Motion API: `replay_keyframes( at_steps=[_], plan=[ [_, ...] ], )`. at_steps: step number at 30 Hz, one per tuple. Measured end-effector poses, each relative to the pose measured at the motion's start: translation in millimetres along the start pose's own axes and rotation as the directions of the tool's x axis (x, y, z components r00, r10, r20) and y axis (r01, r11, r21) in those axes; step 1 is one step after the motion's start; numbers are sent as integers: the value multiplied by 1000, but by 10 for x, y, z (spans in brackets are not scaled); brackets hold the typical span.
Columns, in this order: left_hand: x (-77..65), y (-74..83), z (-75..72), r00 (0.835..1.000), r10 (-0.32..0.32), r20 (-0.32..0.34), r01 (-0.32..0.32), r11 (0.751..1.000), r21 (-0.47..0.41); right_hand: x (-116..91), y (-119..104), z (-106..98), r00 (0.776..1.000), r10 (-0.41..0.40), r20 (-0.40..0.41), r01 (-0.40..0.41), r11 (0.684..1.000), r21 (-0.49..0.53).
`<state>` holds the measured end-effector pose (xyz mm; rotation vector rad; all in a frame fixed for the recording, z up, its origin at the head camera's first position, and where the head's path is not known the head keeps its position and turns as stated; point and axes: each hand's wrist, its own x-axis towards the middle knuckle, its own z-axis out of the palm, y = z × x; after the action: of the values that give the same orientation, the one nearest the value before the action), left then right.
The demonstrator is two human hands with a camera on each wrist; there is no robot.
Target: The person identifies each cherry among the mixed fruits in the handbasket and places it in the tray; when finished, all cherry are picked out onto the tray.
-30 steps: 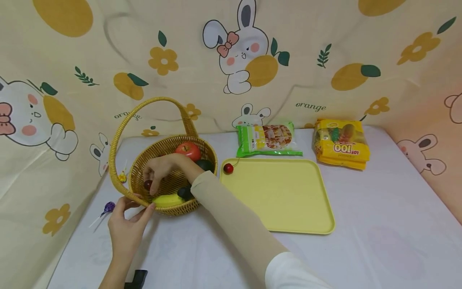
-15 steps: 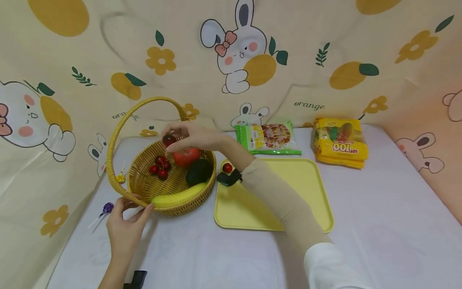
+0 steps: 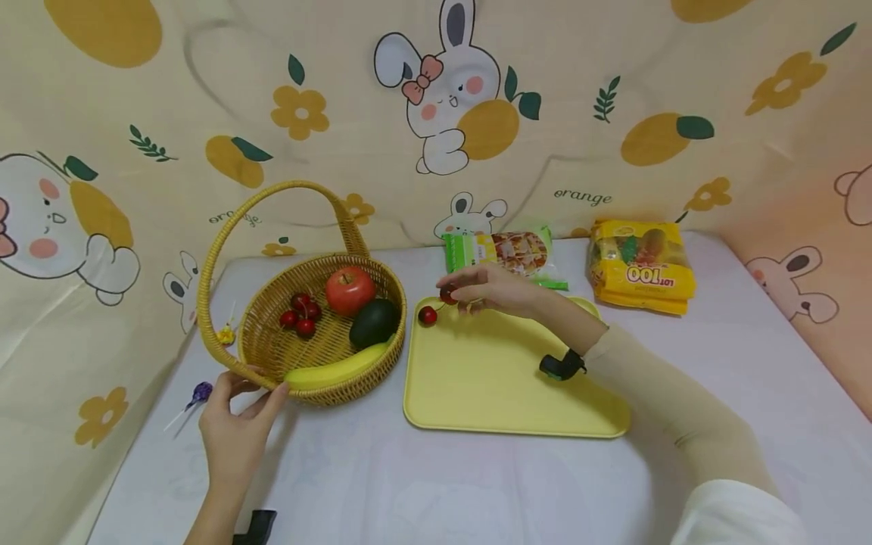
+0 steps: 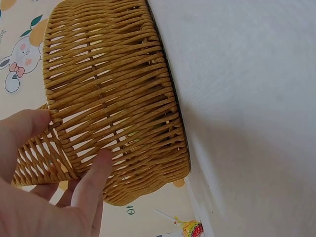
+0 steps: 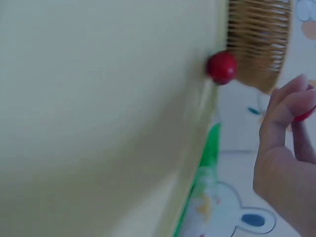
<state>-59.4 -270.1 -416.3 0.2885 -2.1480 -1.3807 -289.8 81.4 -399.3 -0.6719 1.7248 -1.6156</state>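
My right hand [image 3: 493,290] pinches a dark red cherry [image 3: 447,294] over the back left part of the yellow tray [image 3: 504,386]. Another cherry [image 3: 428,316] lies in that tray's back left corner, just beside the held one. My left hand [image 3: 238,424] grips the wicker basket [image 3: 327,397] at its near left side, where the handle meets the rim; in the left wrist view its thumb and fingers [image 4: 89,185] lie against the weave. Inside the basket are several cherries [image 3: 306,328], a red apple [image 3: 350,291], a dark green avocado [image 3: 375,324] and a yellow banana [image 3: 337,369].
Behind the tray lies a green and white snack bag [image 3: 470,250], with a yellow bag [image 3: 642,265] to its right. A purple lollipop [image 3: 202,392] and a yellow lollipop [image 3: 226,334] lie left of the basket. The basket's tall handle [image 3: 225,250] arches above it.
My right hand has lifted a cherry out of the basket and carried it right, over the tray. My left hand keeps its grip on the basket.
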Motion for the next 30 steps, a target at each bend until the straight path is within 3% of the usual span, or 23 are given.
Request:
replay_keyframes(
  at_steps=[6, 13, 16, 23, 30],
  plan=[
    [-5, 14, -2, 1000, -4, -8, 4, 1000, -7, -67, 215, -66, 991, -51, -120, 22, 971, -238],
    [-8, 25, -3, 1000, -15, -4, 15, 1000, 26, -33, 266, -14, 980, -83, -180, 6, 920, -393],
    [-4, 30, -4, 1000, -8, 0, 8, 1000, 12, -5, 288, -1, 979, -99, -178, 9, 894, -448],
    [-9, 44, -2, 1000, -11, 12, 11, 1000, -7, 5, 309, 22, 978, -151, -144, 35, 800, -599],
    [-10, 32, -6, 1000, -8, 5, 8, 1000, 3, -25, 280, 50, 978, -156, -137, 41, 792, -609]
  ],
)
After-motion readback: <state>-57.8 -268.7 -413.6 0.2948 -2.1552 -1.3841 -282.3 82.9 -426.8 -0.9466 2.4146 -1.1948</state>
